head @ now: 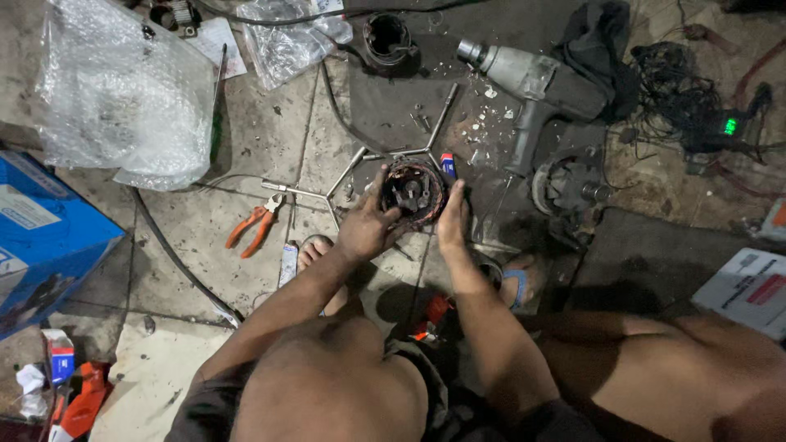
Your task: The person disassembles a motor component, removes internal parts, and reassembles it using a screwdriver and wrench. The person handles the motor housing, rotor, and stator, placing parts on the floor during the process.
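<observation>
In the head view we look down on a tiled floor, with the person's bare knees at the bottom edge. Just above centre sits a round dark stator (415, 190) with copper-coloured windings, and both hands are on it. The left hand (366, 223) grasps its 8 o'clock side, fingers curled over the rim. The right hand (453, 215) presses against its 4 o'clock side, fingers lying along the edge, so we see the part gripped between the two hands.

Behind the stator, from 9 to 12 o'clock, lies a Y-shaped wrench (360, 164), one bar reaching up toward 1 o'clock. Orange pliers (256, 224) rest on the tiles at 9 o'clock, near but apart from the left hand. A grey impact gun (528, 82) lies at 1 o'clock, well apart, beside a black cloth (602, 37). A round metal housing (569, 187) sits at 3 o'clock. A second dark ring (386, 37) lies at 12 o'clock near the top edge. Bubble wrap (123, 90) fills the upper left, and a blue box (45, 237) sits at the left edge.
</observation>
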